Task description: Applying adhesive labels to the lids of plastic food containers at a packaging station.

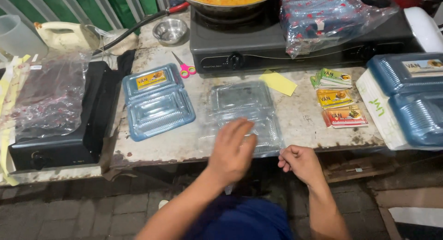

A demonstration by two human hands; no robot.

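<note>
Clear hinged plastic food box (244,111) — I judge it light, flimsy, slippery: left hand (233,150) spread flat on it, right hand (299,160) pinching its near-right film edge.

Light is coming down from above and spreading fairly evenly over the worn table (304,117) beyond my fingers, bright enough there but dimming toward the paving under my wrists. My left hand (232,150) is smearing with motion blur, its fingertips (240,125) going soft, while my right hand (299,160) is showing sharper. Glare is glinting off the clear plastic container (244,106) under my left fingers and off the crinkled bag (330,16) far beyond my right ones. Shadows are pooling beneath the table edge just behind my knuckles. Straight lines are bowing slightly toward the frame's edges.
</note>
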